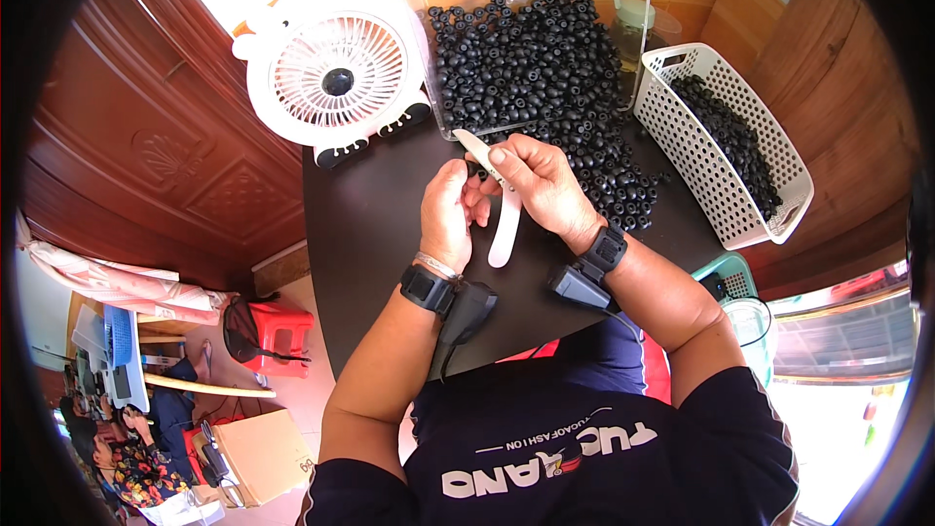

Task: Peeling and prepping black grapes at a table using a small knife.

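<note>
My right hand [547,185] is closed around a folding knife [505,230] with a pale pinkish handle and a whitish blade pointing up and to the left. Close beside it, my left hand [448,212] pinches a small black hollow plastic part [475,169], partly hidden by the fingers, at the knife. Both hands are over the dark table [375,234]. Just beyond them, a heap of similar black parts [609,170] spills out of a clear plastic bin [443,129] that lies open toward me.
A white fan [337,125] stands at the table's far left. On the right sits a white perforated basket [696,154] holding more black parts, with a green basket [729,278] below it. A red stool [282,339] and another person [136,468] are at the lower left.
</note>
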The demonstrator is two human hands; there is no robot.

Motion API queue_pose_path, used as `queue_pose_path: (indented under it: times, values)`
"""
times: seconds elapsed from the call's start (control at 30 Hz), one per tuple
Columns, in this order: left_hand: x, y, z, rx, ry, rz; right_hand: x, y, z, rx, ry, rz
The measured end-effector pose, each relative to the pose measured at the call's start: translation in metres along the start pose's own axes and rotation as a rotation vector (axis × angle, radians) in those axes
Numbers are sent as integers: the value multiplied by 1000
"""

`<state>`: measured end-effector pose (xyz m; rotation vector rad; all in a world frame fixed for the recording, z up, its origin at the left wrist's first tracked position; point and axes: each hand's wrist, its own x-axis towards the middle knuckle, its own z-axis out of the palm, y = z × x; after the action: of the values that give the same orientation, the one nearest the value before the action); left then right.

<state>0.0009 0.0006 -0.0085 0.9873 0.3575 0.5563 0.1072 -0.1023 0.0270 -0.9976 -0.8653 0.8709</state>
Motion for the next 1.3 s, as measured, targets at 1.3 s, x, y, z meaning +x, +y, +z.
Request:
queue_pose_path:
  times: [1.3]
  values:
    - [-23, 25, 27, -258, -86, -206, -5, -7, 2, 174, -103, 40]
